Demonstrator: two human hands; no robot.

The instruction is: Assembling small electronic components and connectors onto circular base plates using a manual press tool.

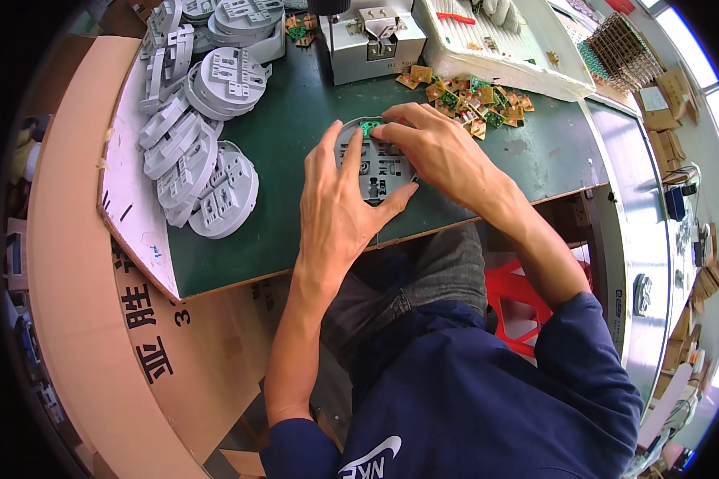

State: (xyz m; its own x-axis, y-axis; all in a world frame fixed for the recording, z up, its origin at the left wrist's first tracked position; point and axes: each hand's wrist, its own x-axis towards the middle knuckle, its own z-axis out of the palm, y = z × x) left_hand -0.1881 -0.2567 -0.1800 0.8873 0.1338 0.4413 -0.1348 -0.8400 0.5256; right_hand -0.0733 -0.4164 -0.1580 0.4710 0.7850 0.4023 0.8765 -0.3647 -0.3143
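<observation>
A round grey plastic housing (382,169) with slots and raised mounts lies near the front edge of the green work table. At its far rim sits a small green circuit board (368,128). My left hand (335,199) spans the housing from the left, its thumb at the near right rim and its fingertips by the far side, one at the board. Bent over the far right rim is my right hand (447,156), with a fingertip against the board's right end. The right thumb is mostly hidden.
Several similar grey housings (231,80) are piled at the left. A grey press-like machine (379,48) stands behind the work. Loose small circuit boards (479,100) lie beside a white tray (507,56) at the back right. A red stool (519,307) is under the table.
</observation>
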